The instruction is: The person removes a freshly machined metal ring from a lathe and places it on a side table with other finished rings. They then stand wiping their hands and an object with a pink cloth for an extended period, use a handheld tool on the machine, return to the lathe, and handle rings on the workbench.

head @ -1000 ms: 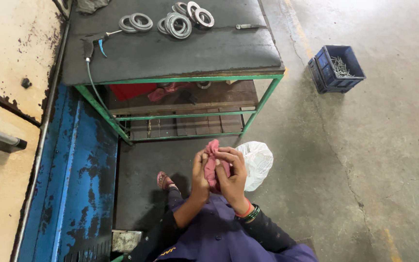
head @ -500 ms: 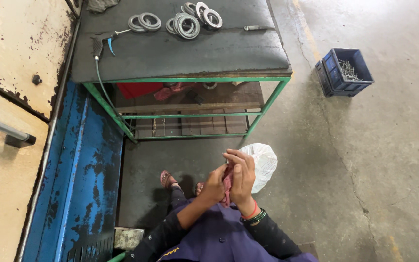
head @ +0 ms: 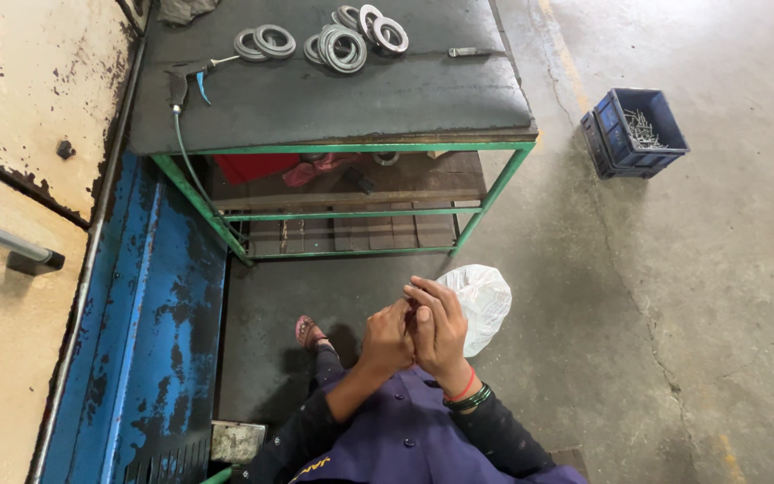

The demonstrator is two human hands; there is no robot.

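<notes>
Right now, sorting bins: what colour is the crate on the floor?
Dark blue crate, clearest in the head view.

Stained concrete floor (head: 674,296) all around. Ahead, green-framed table (head: 333,99) with dark top; far left, blue panel (head: 136,341) under rusty cream wall (head: 20,108).

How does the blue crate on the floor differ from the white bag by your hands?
The blue crate is rigid, box-shaped and open-topped, showing small metal pieces; the white bag is soft and crumpled, contents hidden. The crate stands far off; the bag lies just behind the right hand. Both rest on the concrete floor.
</notes>
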